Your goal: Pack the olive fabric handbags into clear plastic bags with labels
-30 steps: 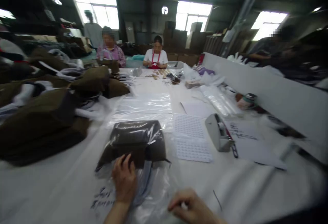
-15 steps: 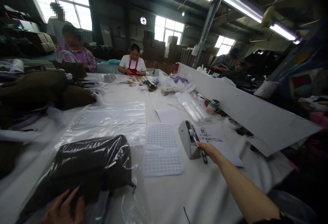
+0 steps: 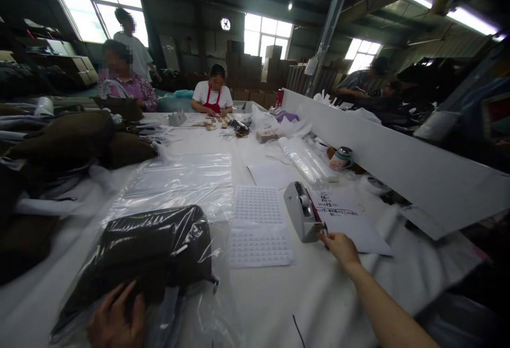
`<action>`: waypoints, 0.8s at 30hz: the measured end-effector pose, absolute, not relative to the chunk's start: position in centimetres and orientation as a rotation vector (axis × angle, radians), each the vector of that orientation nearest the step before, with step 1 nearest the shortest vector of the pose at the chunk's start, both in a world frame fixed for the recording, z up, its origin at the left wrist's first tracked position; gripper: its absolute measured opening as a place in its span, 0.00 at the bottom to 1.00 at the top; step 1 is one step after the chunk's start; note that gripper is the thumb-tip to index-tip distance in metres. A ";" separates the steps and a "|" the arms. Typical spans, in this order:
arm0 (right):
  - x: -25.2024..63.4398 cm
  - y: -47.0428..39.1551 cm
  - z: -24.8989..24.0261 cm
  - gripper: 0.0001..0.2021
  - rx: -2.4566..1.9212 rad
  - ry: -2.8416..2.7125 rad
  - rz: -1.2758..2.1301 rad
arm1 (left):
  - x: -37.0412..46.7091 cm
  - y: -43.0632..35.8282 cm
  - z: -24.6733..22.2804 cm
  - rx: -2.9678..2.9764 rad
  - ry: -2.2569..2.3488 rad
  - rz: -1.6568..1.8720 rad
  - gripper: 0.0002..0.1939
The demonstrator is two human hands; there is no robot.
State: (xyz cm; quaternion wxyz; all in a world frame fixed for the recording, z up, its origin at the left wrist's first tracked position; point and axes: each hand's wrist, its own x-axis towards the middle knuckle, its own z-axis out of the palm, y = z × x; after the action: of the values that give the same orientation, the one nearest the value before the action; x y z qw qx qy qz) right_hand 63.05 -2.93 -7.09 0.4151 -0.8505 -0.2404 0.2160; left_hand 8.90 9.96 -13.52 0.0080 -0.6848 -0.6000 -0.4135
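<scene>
Bagged dark garment (image 3: pixel 151 255), lower left of frame, is pressed flat under the left hand (image 3: pixel 115 319), fingers spread; judged soft, light, slippery in its film, best held through the folded bulk. Tape dispenser (image 3: pixel 302 212), centre right, is met by the right hand (image 3: pixel 338 246), fingertips pinched at its front edge

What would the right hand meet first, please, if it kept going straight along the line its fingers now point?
The right hand points up and left across the table; its fingertips are already at the front end of the grey tape dispenser, so that comes first. Whether they touch it yet is hard to tell.
</scene>
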 end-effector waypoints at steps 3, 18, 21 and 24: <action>63.9 -2.3 -6.3 0.17 -2.093 -0.625 0.492 | 9.2 9.9 -12.8 -2.112 -1.782 -1.198 0.19; 61.8 -2.7 -6.7 0.23 -1.916 -0.455 0.533 | 9.8 9.5 -11.7 -2.064 -1.744 -1.260 0.23; 61.1 -3.8 -4.8 0.28 -1.981 -0.503 0.543 | 9.8 9.6 -11.6 -2.056 -1.747 -1.313 0.25; 57.6 -2.7 -1.5 0.32 -1.869 -0.700 0.686 | 9.7 9.7 -11.8 -2.044 -1.757 -1.368 0.25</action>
State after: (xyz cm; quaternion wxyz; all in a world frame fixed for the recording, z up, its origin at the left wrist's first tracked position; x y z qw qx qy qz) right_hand 57.64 -2.70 -1.45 0.4930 -0.7706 -0.2887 0.2826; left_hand 9.71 9.71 -11.82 0.0594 -0.6750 -0.5802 -0.4519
